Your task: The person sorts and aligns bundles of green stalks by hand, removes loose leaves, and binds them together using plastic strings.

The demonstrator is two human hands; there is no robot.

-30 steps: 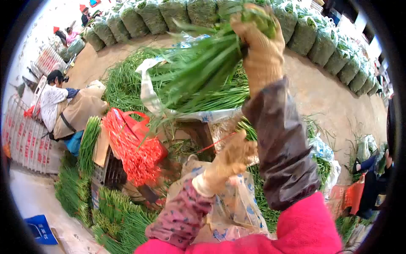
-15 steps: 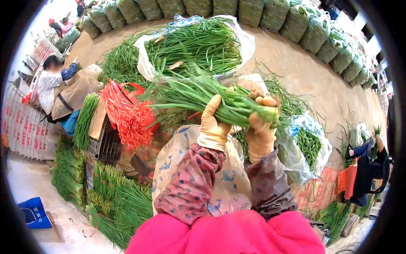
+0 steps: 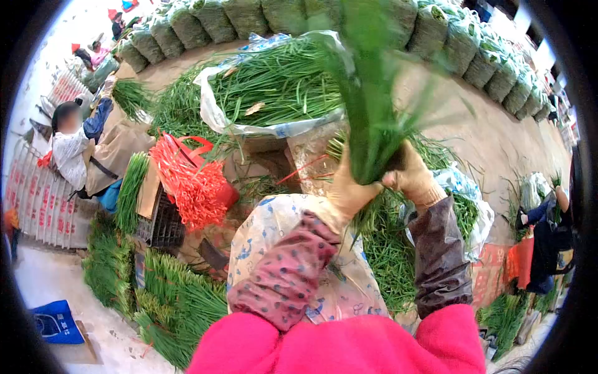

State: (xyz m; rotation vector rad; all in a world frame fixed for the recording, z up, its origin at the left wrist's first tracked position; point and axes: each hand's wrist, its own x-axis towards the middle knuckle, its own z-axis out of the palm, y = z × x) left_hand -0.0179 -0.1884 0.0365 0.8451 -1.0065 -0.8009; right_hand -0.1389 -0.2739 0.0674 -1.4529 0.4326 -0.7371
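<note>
A thick bunch of chives (image 3: 374, 124) stands upright in front of me, its leaf tips blurred by motion. My left hand (image 3: 349, 190), in a tan glove, is closed round its lower left side. My right hand (image 3: 414, 177), also gloved, grips the bunch from the right, with its fingers partly hidden. Below the hands, a patterned cloth (image 3: 268, 227) covers my lap. Just beyond, loose chives fill an open white sack (image 3: 205, 103). Left of my hands lies a heap of red ties (image 3: 187, 181).
Tied chive bundles (image 3: 180, 299) lie at lower left, near a black crate (image 3: 163, 224). A plastic bag of greens (image 3: 483, 212) stands at right. Full sacks (image 3: 240, 22) line the back. One person (image 3: 68, 143) sits at left, another (image 3: 545, 237) at right.
The bunch has swung from lying sideways, leaves to the left, to upright with leaves away from me. My right hand has shifted from the stem ends to the bunch's right side.
</note>
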